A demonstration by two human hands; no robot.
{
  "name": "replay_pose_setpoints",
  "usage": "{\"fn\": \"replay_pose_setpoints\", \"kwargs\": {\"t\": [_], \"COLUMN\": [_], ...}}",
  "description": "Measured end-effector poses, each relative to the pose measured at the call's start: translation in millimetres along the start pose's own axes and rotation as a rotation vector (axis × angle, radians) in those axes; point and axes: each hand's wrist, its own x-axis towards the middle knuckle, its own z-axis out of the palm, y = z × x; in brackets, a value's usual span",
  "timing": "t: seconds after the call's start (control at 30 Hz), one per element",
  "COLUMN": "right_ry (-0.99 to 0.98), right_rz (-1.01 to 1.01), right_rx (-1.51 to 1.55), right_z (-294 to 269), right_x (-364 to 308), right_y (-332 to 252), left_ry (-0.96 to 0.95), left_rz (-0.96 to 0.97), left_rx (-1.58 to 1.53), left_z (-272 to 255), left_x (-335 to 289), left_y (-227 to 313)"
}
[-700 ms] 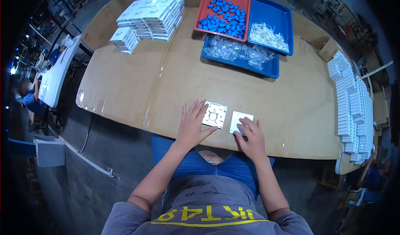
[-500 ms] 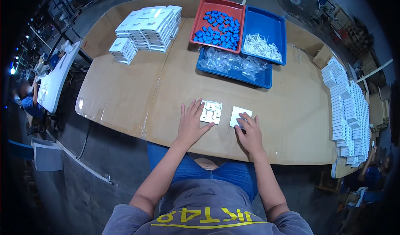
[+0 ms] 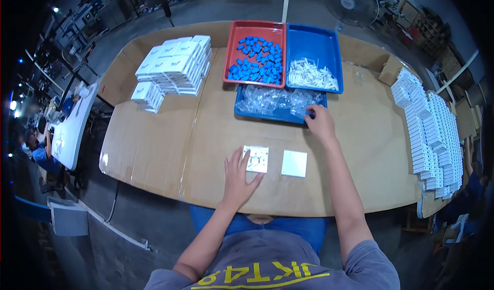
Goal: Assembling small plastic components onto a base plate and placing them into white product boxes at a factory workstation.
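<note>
My left hand point(image 3: 238, 181) lies with its fingers stretched out along the left side of a white square plate point(image 3: 257, 159), whose upper face shows moulded ribs and a round pattern. My right hand point(image 3: 321, 124) is over the right end of the lower blue tray point(image 3: 267, 117), at the edge of a heap of clear plastic bags point(image 3: 272, 99). Its thumb and fingers are drawn together; whether a bag is between them is too small to tell. A second, smooth white square plate point(image 3: 294, 164) lies flat to the right of the first, with no hand on it.
A red tray point(image 3: 230, 58) of blue plastic pieces and another blue tray point(image 3: 314, 38) of white slim parts overlap the bag tray's far side. Stacks of white boxes point(image 3: 172, 66) stand far left, and more stacked white pieces point(image 3: 429, 135) line the right edge. A person point(image 3: 43, 153) sits at a table far left.
My right hand has left the smooth plate and reached forward to the bag tray. My left hand stays at the ribbed plate. The whole view has shifted, with the table lower in it.
</note>
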Motion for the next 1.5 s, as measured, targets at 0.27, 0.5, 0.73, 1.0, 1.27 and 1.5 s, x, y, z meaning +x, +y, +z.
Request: {"fn": "replay_pose_setpoints", "kwargs": {"t": [0.27, 0.5, 0.73, 1.0, 1.27, 1.5], "right_ry": [-0.215, -0.148, -0.537, -0.461, -0.646, -0.619], "right_rz": [0.063, 0.059, 0.208, 0.343, 0.458, 0.549], "right_rx": [-0.322, 0.533, 0.869, 1.017, 1.185, 1.198], "right_z": [24.0, -15.6, -48.3, -55.6, -31.6, -26.1], "right_x": [39.6, 12.3, -92.0, -101.7, -109.0, -104.9], "right_y": [10.9, -7.4, -84.6, -80.1, -91.4, -98.9], "left_ry": [0.091, 0.189, -0.074, 0.174, 0.189, 0.24], "left_rz": [-0.003, -0.094, -0.329, -0.488, -0.382, -0.454], "left_rx": [-0.308, -0.416, -0.794, -0.983, -0.858, -0.958], "left_z": [-21.1, -25.6, -13.2, 0.1, -9.0, -12.0], "left_x": [-26.6, 3.3, 59.8, 55.4, 59.4, 64.6], "left_y": [30.1, 24.6, 67.6, 57.4, 58.1, 47.4]}}
